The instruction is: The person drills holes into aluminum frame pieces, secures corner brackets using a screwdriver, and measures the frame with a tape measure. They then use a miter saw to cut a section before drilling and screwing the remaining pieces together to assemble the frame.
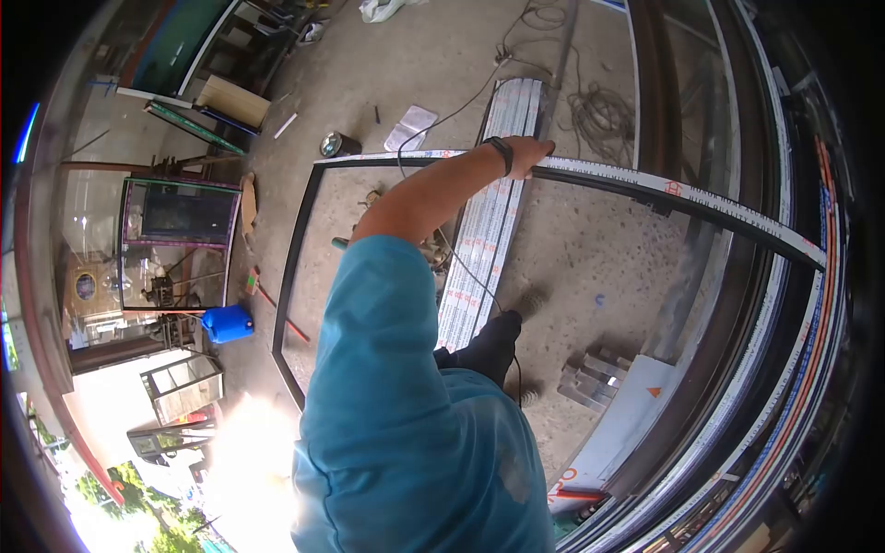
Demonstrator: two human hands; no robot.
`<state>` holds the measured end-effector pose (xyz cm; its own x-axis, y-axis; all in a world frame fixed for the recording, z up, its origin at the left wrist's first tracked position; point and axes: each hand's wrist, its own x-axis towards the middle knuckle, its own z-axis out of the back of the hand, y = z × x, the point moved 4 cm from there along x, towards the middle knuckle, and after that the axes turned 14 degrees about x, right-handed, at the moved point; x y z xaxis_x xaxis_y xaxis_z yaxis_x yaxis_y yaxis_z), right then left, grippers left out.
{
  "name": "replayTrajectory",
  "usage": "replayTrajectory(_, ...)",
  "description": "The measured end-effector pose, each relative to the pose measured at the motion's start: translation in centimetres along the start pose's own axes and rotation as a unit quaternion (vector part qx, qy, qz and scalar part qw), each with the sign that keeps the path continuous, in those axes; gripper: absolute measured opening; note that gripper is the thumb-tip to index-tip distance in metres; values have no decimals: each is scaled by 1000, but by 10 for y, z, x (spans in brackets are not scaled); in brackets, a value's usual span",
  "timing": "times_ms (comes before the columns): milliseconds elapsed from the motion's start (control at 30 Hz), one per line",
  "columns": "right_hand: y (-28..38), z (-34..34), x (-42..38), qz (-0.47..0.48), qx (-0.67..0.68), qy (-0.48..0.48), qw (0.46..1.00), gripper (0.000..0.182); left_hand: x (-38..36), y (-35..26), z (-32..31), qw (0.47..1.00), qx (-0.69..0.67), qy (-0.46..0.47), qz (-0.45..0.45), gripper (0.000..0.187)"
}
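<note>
My left hand, with a dark band on the wrist, is closed round the upper bar of a large dark frame. White printed film covers the outer side of that bar. The frame runs from the left, where its dark side bar bends downward in view, to the profiles at the right. Below the hand, a bundle of white-wrapped profiles lies on the floor, crossing under the bar. A thin cable passes beneath my forearm. My right hand is out of sight.
Long profiles are stacked along the right. Coiled cable lies on the floor near metal pieces. A blue jug and smaller frames stand left. My dark-shod foot is beside the bundle.
</note>
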<state>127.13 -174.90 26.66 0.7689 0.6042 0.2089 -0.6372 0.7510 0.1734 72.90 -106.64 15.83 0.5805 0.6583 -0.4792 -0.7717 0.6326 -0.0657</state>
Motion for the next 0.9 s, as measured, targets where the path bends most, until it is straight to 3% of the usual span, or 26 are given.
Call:
replayTrajectory(600, 11, -20, 38, -18, 25, -6, 1000, 64, -15, 14, 134, 997, 56, -49, 16, 77)
replayTrajectory(900, 14, -13, 50, -35, 30, -20, 999, 64, 32, 12, 143, 995, 77, -61, 7, 77)
